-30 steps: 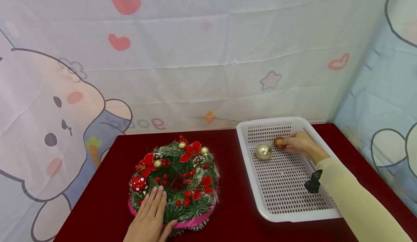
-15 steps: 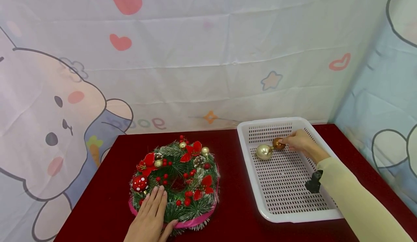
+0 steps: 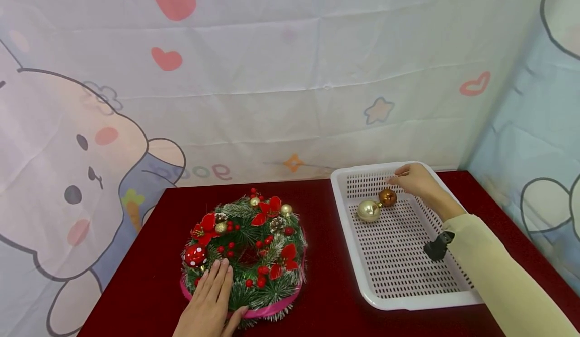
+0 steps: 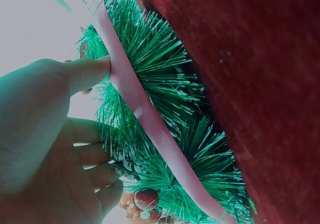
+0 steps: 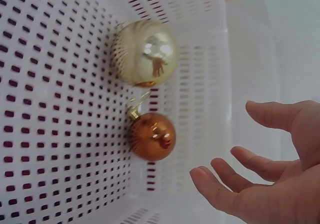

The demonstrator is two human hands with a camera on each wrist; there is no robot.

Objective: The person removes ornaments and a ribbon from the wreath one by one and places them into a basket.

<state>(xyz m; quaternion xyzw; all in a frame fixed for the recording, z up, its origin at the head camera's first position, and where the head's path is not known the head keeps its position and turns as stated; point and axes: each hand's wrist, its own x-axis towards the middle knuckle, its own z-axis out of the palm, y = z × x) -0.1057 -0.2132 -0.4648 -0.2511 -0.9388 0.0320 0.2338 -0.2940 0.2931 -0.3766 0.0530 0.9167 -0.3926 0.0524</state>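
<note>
Flat on the front left of a green wreath (image 3: pixel 240 296) rests my left hand (image 3: pixel 205 296), fingers straight. In the left wrist view its thumb touches the pink ribbon (image 4: pixel 155 131) round the wreath's edge. Red flowers, berries and a dotted red ball (image 3: pixel 195 255) decorate the wreath. Over the back of a white basket (image 3: pixel 355 264), my right hand (image 3: pixel 419 182) holds nothing. The right wrist view shows this hand (image 5: pixel 270 176) with fingers apart, clear of a copper Christmas ball (image 5: pixel 153 136). Beside that ball lies a larger pale gold ball (image 5: pixel 145 54) on the basket floor.
Wreath and basket stand side by side on a dark red cloth (image 3: pixel 323 256), with a gap between them. Behind the table hangs a printed curtain (image 3: pixel 254 85), and another curtain side (image 3: pixel 534 140) closes off the right.
My right hand has let go of the copper ball, set down against the gold one, and has lifted up and back. The left hand stays on the wreath.
</note>
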